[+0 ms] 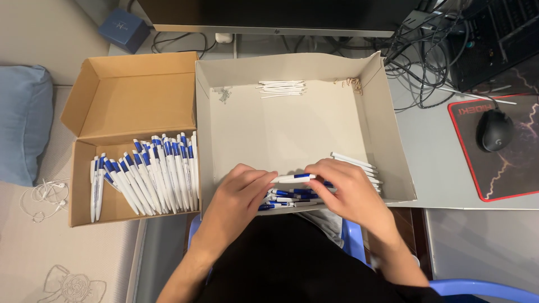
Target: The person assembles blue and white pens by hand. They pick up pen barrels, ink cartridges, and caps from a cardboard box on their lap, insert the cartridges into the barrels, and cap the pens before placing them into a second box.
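Partly hidden | pen (293, 178) between hands | pile (292, 196) under fingers

Both arms reach forward, bare. The left hand (242, 188) and the right hand (343, 188) sit close together, palms down, fingers curled, fingertips pinching toward each other.

Pen pile (292, 196) at 6 o'clock in the grey tray (387, 112): mostly covered by the left hand (238, 193) and right hand (348, 193), count unclear. Held pen (293, 178): both ends hidden under fingers. Tiny bits (223, 93) at the tray's 11 o'clock corner and the small heap (352, 83) at 1 o'clock: too small to identify. Monitor (269, 14) cut off by the top edge. Pillow (22, 123) cut off at 9 o'clock. Forearms run out of frame at the bottom.
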